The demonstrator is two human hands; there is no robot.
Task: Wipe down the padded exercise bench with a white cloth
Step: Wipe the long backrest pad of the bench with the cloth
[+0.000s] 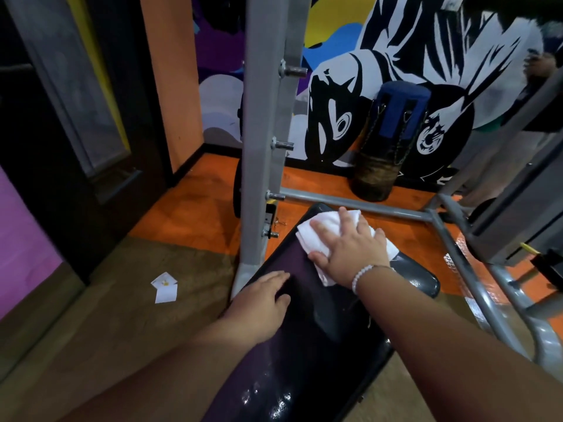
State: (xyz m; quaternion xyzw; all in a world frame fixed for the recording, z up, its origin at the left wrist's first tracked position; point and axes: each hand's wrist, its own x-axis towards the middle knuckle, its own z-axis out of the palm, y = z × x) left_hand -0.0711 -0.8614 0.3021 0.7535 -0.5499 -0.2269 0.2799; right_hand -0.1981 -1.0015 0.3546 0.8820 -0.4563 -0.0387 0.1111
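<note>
The padded bench [307, 339] is dark purple and glossy, running from the bottom centre up to the middle of the view. A folded white cloth [323, 231] lies near the bench's far end. My right hand [350, 248] presses flat on the cloth with fingers spread, a bead bracelet on its wrist. My left hand [262, 303] rests palm down on the bench's left edge, fingers apart, holding nothing. Wet glints show on the near part of the padding.
A grey steel upright [263, 123] with pegs stands just left of the bench. Grey frame tubes [457, 248] run to the right. A dark punching bag [387, 144] leans on the mural wall. White paper scraps [165, 287] lie on the floor at left.
</note>
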